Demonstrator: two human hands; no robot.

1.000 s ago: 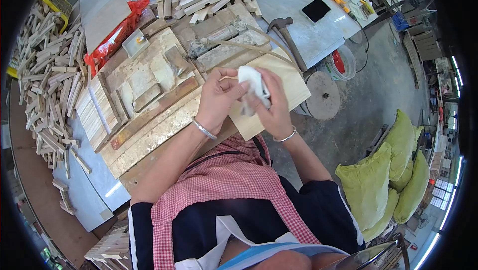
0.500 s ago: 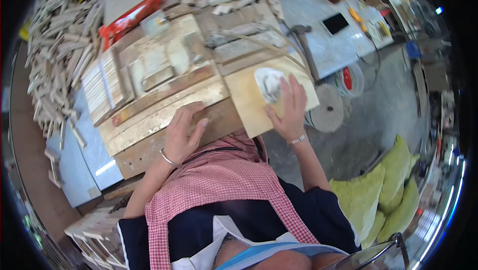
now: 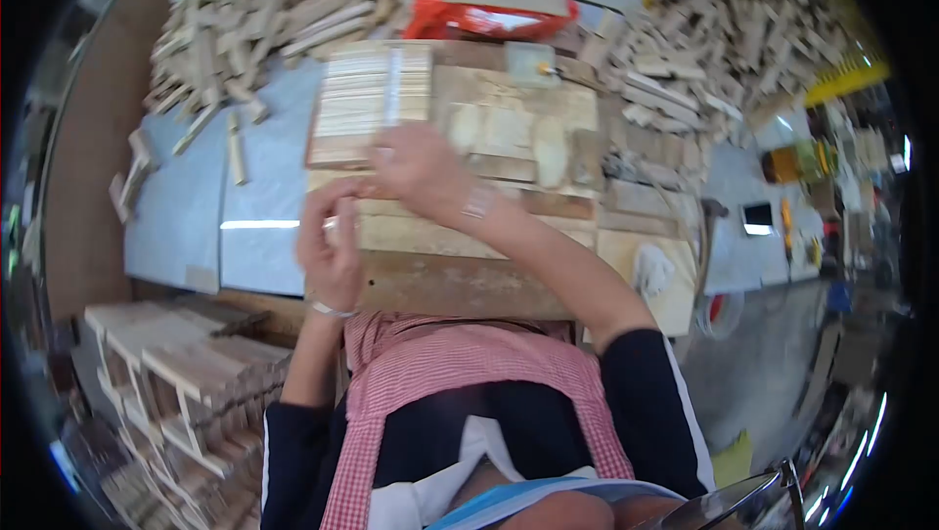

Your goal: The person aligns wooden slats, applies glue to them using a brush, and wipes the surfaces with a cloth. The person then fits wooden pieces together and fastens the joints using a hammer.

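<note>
My left hand (image 3: 330, 251) is over the left front of the wooden work board (image 3: 440, 281). Its fingers are loosely bent and the thumb stands apart, with a gap between them. My right hand (image 3: 423, 170) reaches across to the left, just above the left fingertips, at the front edge of a stack of thin wooden strips (image 3: 367, 90). Its fingers are curled and blurred; anything in them is hidden. A crumpled white cloth (image 3: 652, 269) lies on a pale wooden panel (image 3: 670, 305) to the right.
Wood sticks are heaped at the back left (image 3: 264, 12) and back right (image 3: 724, 31). A small clear box (image 3: 531, 65) and a red plastic bag (image 3: 430, 20) lie behind the board. A hammer (image 3: 709, 222) and a phone (image 3: 758, 218) are at right. Wooden pieces (image 3: 196, 359) are stacked at lower left.
My view has turned left. My right hand has left the white cloth and crossed over to the left hand by the strips. The left hand has risen towards the strips.
</note>
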